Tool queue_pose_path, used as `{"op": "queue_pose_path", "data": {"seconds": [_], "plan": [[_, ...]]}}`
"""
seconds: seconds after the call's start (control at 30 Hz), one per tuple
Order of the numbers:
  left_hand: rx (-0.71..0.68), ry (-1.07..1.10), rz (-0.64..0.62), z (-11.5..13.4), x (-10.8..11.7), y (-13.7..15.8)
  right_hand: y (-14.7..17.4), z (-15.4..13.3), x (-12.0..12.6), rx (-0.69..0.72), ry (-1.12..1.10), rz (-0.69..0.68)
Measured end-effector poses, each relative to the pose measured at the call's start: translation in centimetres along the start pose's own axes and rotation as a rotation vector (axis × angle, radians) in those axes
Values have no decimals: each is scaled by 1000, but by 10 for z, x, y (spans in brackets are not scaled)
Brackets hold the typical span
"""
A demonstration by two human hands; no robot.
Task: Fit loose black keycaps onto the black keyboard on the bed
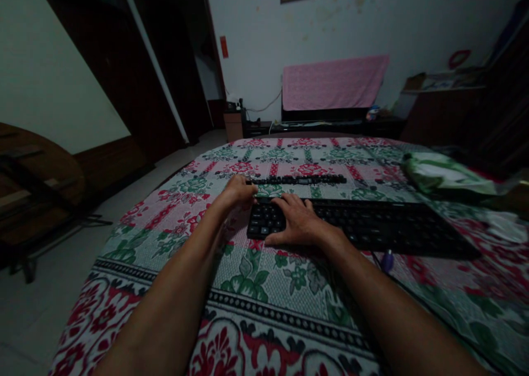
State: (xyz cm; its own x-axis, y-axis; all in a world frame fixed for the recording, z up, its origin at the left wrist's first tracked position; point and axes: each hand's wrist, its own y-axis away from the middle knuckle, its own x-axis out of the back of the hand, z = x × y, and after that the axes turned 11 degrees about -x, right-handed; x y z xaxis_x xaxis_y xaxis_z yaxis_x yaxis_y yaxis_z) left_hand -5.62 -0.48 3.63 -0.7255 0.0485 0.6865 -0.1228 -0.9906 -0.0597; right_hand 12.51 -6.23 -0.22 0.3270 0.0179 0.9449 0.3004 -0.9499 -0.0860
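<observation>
A black keyboard [384, 224] lies on the flowered tablecloth, its right end angled toward me. My right hand [300, 221] spans its left part, thumb at the front edge and fingertips at the back edge, gripping it. Behind the keyboard runs a row of small loose black keycaps [303, 180]. At the left end of that row, just off the keyboard's back left corner, is my left hand [240, 191]. Its fingers are curled closed, and whatever is between them is hidden. A purple-tipped tool [387, 261] lies in front of the keyboard, near my right forearm.
The round table wears a patterned cloth [248, 282]. A green and white plastic bag [448, 175] and crumpled white tissue [506, 226] lie at the right. A black cable [430, 310] crosses the cloth at front right. Beyond the table, a pink cloth [334, 84] covers a screen.
</observation>
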Motion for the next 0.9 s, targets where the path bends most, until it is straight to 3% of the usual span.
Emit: {"op": "queue_pose_path", "data": {"seconds": [0.1,0.17,0.3,0.47,0.6,0.77,0.9], "plan": [[70,276,-16,-14,8,-1,0,-1,1,8,3,1],[99,340,-31,-19,10,0,0,0,2,14,2,-4],[76,288,-29,-10,9,2,0,1,0,23,0,-1],[-26,26,-2,17,5,3,0,3,-1,30,1,12],[-41,128,-19,25,5,9,-1,3,1,13,-56,23],[-43,401,-66,22,2,10,-9,3,3,-10,-222,195],[-44,466,-111,18,-3,7,-11,1,4,2,-301,327]]}}
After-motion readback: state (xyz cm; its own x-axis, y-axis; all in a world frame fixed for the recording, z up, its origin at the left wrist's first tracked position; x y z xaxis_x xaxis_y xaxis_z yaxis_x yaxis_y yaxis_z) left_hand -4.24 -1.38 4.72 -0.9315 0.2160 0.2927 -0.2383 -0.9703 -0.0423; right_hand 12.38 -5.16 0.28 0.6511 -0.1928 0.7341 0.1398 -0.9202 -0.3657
